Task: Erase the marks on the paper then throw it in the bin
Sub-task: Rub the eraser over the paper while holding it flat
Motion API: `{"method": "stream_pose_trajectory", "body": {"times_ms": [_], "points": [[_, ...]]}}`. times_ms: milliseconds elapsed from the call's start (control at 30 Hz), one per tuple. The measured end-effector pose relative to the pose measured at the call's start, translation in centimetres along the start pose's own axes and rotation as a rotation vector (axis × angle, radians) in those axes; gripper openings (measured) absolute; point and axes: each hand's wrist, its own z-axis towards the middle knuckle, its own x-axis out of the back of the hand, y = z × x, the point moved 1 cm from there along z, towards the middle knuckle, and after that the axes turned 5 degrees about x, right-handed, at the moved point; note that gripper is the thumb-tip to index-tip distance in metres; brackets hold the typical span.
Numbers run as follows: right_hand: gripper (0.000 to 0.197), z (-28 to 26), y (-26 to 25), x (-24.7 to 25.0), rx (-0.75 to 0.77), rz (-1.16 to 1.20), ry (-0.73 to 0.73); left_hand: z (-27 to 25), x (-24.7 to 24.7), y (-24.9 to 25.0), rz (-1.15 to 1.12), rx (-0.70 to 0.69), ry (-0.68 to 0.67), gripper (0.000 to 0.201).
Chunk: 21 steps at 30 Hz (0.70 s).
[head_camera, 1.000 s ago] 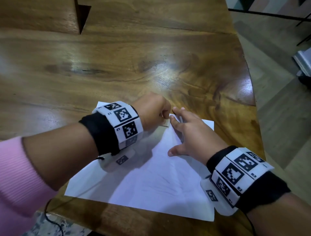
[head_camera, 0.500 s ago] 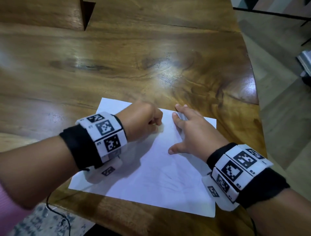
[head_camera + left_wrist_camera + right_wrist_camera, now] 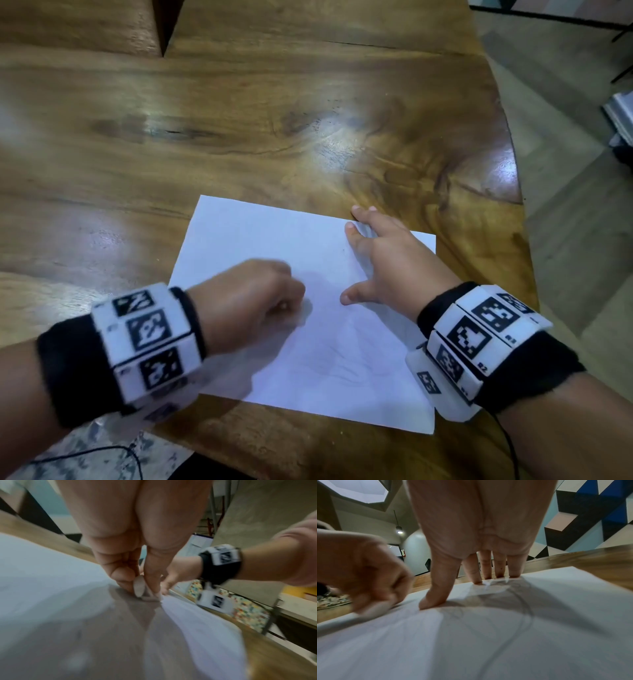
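A white sheet of paper [image 3: 260, 246] lies flat near the front right of the wooden table [image 3: 239, 130]. Faint pencil marks [image 3: 522, 609] curve across it under my right palm. My left hand [image 3: 253, 301] is curled in a fist over the sheet's middle, pinching a small pale eraser [image 3: 139, 586] whose tip presses on the paper [image 3: 51, 581]. My right hand [image 3: 387, 260] lies open, fingers spread, pressing the sheet's far right part down; its fingertips [image 3: 477, 580] reach the far edge. The bin is not in view.
The table's curved right edge [image 3: 513, 192] drops to a grey floor [image 3: 565, 205]. A white object [image 3: 621, 113] sits on the floor at far right. A black cable [image 3: 102, 452] hangs below the table's front edge.
My left hand has slid the eraser from the sheet's far edge back toward me and to the left, across the paper. The right hand has stayed pressed in place.
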Motion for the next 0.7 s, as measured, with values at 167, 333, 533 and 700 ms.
{"method": "stream_pose_trajectory", "body": {"times_ms": [167,333,533,700], "points": [[0.102,0.0,-0.1,0.0,-0.003,-0.027,-0.004,1.3,0.8,-0.4,0.01,0.041,0.026,0.014],[0.102,0.1,-0.2,0.1,-0.002,-0.027,-0.002,3.3,1.3,-0.3,0.033,0.076,0.152,0.013],[0.101,-0.1,-0.2,0.1,-0.003,-0.013,0.01,-1.2,-0.7,-0.3,-0.061,0.031,-0.105,0.008],[0.101,0.0,-0.2,0.1,-0.004,-0.024,0.026,3.0,1.5,-0.2,0.042,0.078,0.165,0.015]]}}
